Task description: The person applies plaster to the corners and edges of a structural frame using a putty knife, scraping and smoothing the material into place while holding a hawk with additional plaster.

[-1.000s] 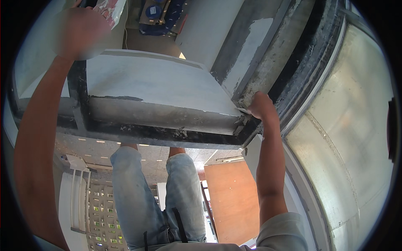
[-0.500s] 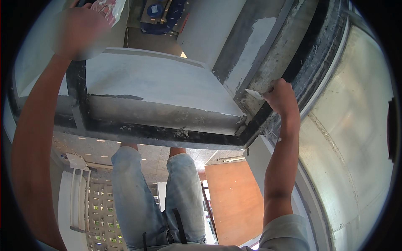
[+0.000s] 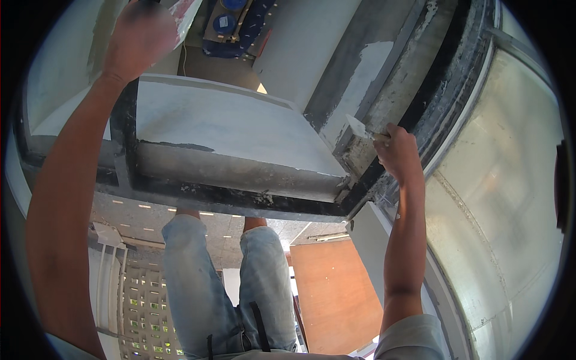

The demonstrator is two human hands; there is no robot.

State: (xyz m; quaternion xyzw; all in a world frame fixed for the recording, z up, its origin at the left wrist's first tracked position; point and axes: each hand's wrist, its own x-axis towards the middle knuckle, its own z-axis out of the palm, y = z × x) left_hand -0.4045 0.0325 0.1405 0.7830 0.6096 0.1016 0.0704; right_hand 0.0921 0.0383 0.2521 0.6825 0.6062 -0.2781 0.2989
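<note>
My right hand [image 3: 396,150] is closed on the handle of a putty knife [image 3: 360,129], whose pale blade points up-left beside a grey, patchy recessed strip [image 3: 408,78] at the upper right. A black metal frame [image 3: 264,201] with scuffed white marks runs below a white-coated panel [image 3: 234,120] and turns up along that strip. My left hand [image 3: 138,42], at the upper left, is heavily blurred and appears to grip a white item with pink smears [image 3: 185,18]; its fingers are not clear.
Translucent panels [image 3: 480,198] curve down the right side. Blue containers [image 3: 225,24] lie in a recess at the top. Below are my jeans-clad legs, a speckled tiled floor [image 3: 306,225], an orange-brown board [image 3: 333,288] and a perforated block screen [image 3: 144,300].
My right hand has moved up and right from the frame's lower corner, its blade now tilted upward. My left hand and its item have shifted right.
</note>
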